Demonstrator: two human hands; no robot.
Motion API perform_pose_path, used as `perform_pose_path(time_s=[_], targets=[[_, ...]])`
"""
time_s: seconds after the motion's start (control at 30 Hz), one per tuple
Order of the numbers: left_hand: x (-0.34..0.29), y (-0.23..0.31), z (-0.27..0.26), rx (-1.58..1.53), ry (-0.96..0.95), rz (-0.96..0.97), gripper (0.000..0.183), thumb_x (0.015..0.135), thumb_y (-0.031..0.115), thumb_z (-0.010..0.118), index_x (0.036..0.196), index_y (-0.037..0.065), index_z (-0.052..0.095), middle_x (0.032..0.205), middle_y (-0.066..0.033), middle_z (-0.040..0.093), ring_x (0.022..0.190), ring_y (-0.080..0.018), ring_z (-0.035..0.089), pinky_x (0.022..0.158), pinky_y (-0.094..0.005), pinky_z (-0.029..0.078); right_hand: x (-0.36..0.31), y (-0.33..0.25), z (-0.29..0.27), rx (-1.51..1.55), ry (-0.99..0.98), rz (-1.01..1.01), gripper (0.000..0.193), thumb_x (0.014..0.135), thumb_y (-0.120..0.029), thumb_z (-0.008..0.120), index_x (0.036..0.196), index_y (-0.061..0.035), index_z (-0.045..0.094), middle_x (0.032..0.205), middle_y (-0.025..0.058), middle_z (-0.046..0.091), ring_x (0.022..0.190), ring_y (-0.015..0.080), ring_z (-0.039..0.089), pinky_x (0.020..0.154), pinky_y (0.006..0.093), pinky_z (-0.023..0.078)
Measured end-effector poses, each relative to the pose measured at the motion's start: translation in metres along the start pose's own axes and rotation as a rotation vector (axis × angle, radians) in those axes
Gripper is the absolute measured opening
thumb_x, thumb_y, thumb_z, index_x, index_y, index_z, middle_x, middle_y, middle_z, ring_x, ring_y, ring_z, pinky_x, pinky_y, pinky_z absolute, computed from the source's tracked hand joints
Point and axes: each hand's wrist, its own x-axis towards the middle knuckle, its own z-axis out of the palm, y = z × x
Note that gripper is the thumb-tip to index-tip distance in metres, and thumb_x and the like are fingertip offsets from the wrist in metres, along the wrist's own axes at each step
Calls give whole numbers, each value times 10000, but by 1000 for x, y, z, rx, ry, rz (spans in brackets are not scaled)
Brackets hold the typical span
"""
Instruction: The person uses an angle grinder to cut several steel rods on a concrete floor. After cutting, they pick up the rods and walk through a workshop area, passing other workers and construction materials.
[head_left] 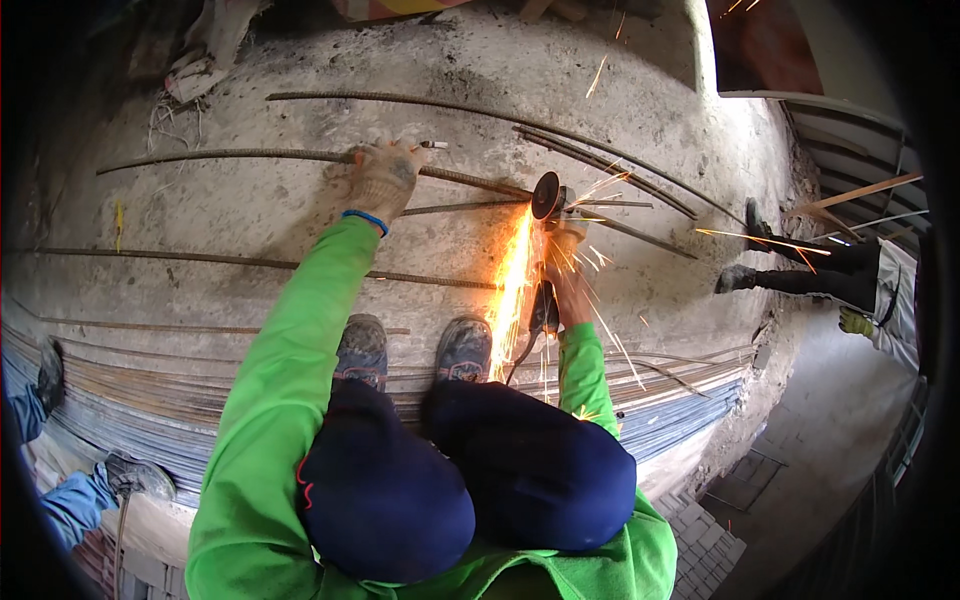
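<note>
Dusty concrete floor (250, 205), sparks flying. Long rusty ribbed steel rebar (230, 155) lies across it. My left hand (383, 178), gloved, fingers closed over the rebar, pins it down. My right hand (566, 262) grips the black angle grinder (546, 240); disc meets bar. Bundled rods (150, 405) underfoot.

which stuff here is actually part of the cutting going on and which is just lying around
In use: left hand pressing down the rebar; right hand on the angle grinder.

Lying about: spare rebar, stacked rods, debris.
</note>
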Motion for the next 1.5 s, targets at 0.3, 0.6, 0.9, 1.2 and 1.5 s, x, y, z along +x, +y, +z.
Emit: perform_pose_path(time_s=[0.3, 0.6, 0.9, 1.2, 1.5], targets=[[2, -1, 13, -334, 125, -25, 416, 939, 12, 596, 1343, 104, 556, 1373, -140, 558, 1302, -340, 520, 996, -570, 489, 10, -11, 3, -47, 18, 18, 418, 807, -268, 732, 1092, 21, 634, 912, 80, 669, 783, 171, 611, 710, 341, 484], [-6, 4, 0, -11, 103, 22, 451, 916, 3, 619, 1349, 101, 543, 1302, -150, 588, 1157, -349, 617, 900, -543, 513, 1, -5, -1, -44, 8, 48, 373, 775, -213, 740, 1052, 15, 638, 869, 67, 665, 746, 177, 605, 678, 322, 484], [8, 4, 20, -15, 183, 38, 467, 908, 48, 642, 1355, 116, 526, 1292, -142, 572, 1109, -324, 628, 845, -520, 511, 21, 26, -9, -126, 26, -144, 438, 819, -354, 759, 1037, 9, 648, 818, 61, 651, 687, 165, 606, 635, 331, 481], [-2, -1, 9, 25, 103, 67, 548, 849, 101, 732, 1357, 102, 526, 1352, -98, 547, 1227, -340, 558, 940, -576, 491, 12, 10, -5, -34, -22, -82, 415, 826, -353, 752, 1017, 2, 651, 792, 36, 640, 629, 148, 573, 571, 339, 453], [-7, -3, 10, -78, 168, 143, 472, 847, 34, 710, 1291, 98, 562, 1347, -98, 545, 1202, -319, 587, 916, -542, 526, 16, 21, -5, -45, 59, -137, 316, 797, -256, 739, 974, -9, 649, 802, 27, 633, 647, 134, 565, 592, 311, 453]])
